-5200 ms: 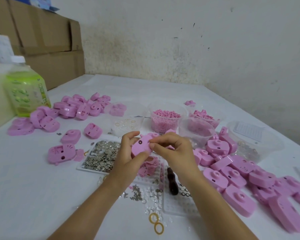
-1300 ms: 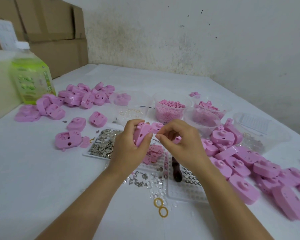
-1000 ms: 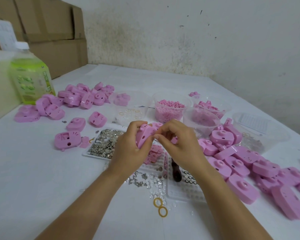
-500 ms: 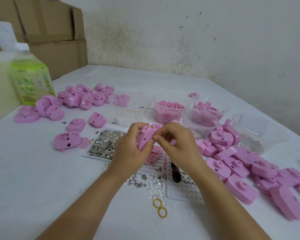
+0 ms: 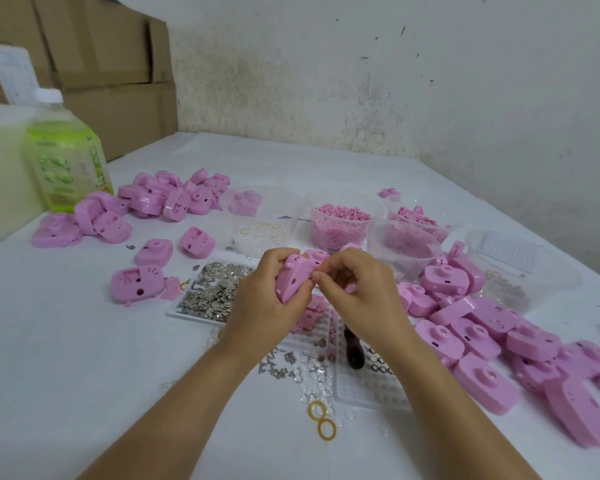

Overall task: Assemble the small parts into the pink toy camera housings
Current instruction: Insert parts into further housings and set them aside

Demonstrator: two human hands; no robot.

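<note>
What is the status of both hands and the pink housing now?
Left hand grips pink plastic toy camera housing. Right hand pinches at its edge; part too small to tell. Nothing blocks the hands.

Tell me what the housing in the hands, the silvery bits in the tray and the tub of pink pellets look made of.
The pink housing, gripped by the left hand: moulded plastic, smooth satin finish, uniform colour with moulded holes and pegs. The silvery bits: likely thin stamped metal; they glint brightly. The tub: clear, thin plastic; the pellets show through its wall.
</note>
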